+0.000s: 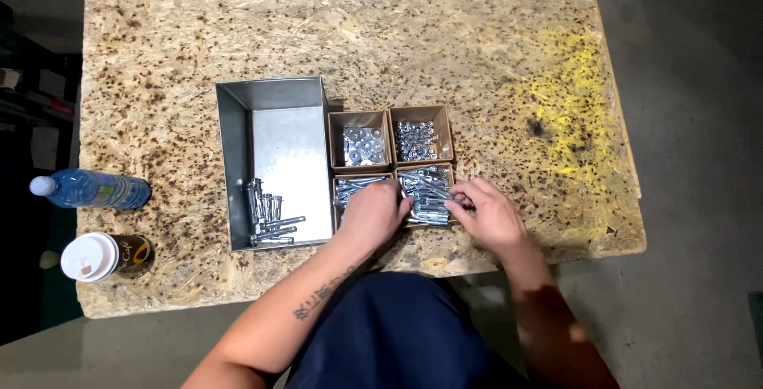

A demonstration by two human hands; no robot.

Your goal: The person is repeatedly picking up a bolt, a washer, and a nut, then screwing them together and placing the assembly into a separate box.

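Reaching into the near cardboard boxes right of the metal tray (238, 150): your left hand (373, 212) curls over bolts (350, 188), grip unclear; right hand (489, 216) pinches a bolt (435, 198). Boxes sit near the table (445, 31) edge w/ loose hardware, so a snag could tip one off.

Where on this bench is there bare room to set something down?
Bare board stretches beyond the metal tray and the four cardboard boxes, also right of them around the yellow stain. Crowded: near edge, where left hand and right hand work the boxes.
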